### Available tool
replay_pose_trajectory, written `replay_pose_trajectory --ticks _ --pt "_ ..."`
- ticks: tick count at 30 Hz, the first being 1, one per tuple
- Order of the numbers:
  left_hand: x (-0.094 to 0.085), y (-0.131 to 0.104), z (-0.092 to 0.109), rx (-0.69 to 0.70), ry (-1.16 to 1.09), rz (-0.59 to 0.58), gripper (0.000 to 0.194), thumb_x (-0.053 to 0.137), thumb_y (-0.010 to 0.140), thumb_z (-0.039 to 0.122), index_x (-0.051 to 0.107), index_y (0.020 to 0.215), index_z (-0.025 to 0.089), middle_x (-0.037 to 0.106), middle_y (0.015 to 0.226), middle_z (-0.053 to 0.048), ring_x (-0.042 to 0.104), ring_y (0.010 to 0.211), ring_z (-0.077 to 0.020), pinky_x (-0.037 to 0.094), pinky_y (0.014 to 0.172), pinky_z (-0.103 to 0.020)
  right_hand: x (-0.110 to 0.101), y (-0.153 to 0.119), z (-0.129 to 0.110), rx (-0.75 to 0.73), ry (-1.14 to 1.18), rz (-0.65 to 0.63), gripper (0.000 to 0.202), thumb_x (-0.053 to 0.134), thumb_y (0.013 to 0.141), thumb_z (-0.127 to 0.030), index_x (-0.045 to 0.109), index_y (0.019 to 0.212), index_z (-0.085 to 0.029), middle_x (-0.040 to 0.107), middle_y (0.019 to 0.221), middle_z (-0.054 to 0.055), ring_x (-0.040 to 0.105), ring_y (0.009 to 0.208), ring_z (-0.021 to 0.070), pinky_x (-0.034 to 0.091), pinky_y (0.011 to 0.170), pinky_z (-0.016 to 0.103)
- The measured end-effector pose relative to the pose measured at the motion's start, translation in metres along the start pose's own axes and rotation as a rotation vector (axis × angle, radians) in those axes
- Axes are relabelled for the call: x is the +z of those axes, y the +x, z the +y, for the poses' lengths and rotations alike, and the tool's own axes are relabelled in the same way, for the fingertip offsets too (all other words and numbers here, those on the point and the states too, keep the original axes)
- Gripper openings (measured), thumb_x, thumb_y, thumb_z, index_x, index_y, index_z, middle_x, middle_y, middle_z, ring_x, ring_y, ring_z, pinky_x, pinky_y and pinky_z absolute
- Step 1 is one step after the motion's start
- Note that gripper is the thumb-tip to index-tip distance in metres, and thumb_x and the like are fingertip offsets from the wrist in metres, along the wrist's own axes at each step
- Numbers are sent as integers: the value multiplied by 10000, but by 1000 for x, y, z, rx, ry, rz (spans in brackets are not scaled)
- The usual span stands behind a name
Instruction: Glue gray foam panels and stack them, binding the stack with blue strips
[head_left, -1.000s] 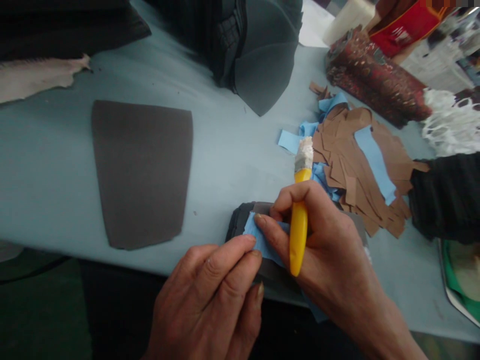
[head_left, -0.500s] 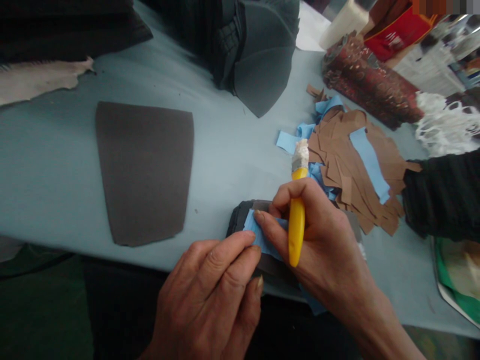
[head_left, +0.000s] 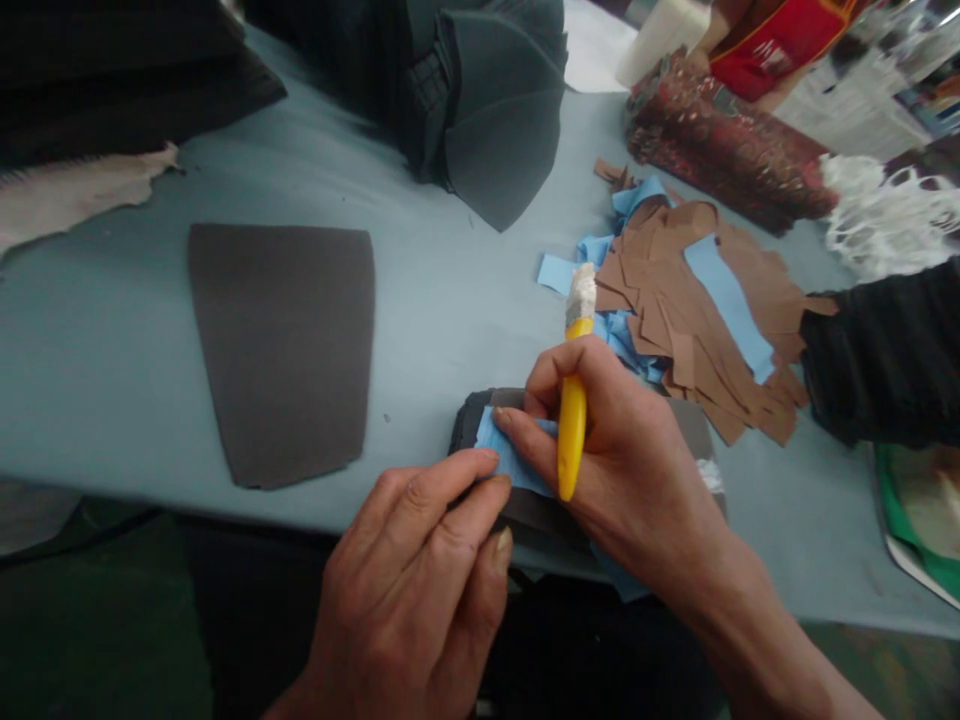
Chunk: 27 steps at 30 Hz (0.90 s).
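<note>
My right hand [head_left: 615,440] is closed round a brush [head_left: 573,430] with a yellow handle and whitish bristles pointing up and away. Its thumb presses on a light blue strip [head_left: 510,455], and its index finger bends beside it. The strip lies across a stack of dark grey pieces [head_left: 466,420] at the table's near edge. My left hand [head_left: 424,570] has its fingers close together, their tips holding the strip's lower left edge; its thumb is tucked below. My right hand hides part of the strip and stack.
A dark grey panel [head_left: 285,350] lies flat on the table [head_left: 442,300] to the left. Brown and blue strips [head_left: 682,330] are heaped at right, near a dark red roll [head_left: 727,145] and white cords [head_left: 885,215]. Black piles [head_left: 502,120] stand behind.
Both hands keep nearly the same pose on the blue strip. The whole view has shifted slightly; the brush now appears a little farther left and higher.
</note>
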<state>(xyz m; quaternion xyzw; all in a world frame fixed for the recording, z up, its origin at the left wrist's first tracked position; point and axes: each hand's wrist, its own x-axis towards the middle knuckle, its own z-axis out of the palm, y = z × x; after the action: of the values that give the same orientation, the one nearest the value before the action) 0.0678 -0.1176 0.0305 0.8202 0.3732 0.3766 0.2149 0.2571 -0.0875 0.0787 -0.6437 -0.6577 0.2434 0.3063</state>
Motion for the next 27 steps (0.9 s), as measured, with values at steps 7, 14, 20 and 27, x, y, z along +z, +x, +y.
replay_pose_trajectory --ticks 7,14,20,27 --pt "-20 6 -12 -292 27 136 258 623 1037 226 683 1285 266 745 1250 7 724 1107 -161 585 1021 -282 -4 1 -2 4 5 -28 230 694 909 -160 481 899 -246 484 683 -86 411 550 94 336 530 234" --pt "-7 29 -21 -168 -77 42 178 620 1030 154 695 1170 236 708 1172 -17 699 1095 -141 602 990 -277 -5 1 0 -4 42 -16 240 705 909 -170 477 904 -244 484 697 -82 408 553 90 324 533 231" --pt "1 38 -22 -100 -82 26 148 604 1030 124 698 1114 201 688 1077 -17 689 1045 -123 586 956 -259 -4 1 3 25 98 -40 221 707 930 -202 495 971 -246 559 762 -52 500 603 109 370 551 235" --pt "2 33 -22 -113 -50 47 208 585 1012 88 672 1122 241 679 1126 -32 685 1078 -169 600 952 -340 -7 0 4 33 84 -71 185 672 965 -237 508 1046 -261 588 812 -28 548 646 141 406 577 260"
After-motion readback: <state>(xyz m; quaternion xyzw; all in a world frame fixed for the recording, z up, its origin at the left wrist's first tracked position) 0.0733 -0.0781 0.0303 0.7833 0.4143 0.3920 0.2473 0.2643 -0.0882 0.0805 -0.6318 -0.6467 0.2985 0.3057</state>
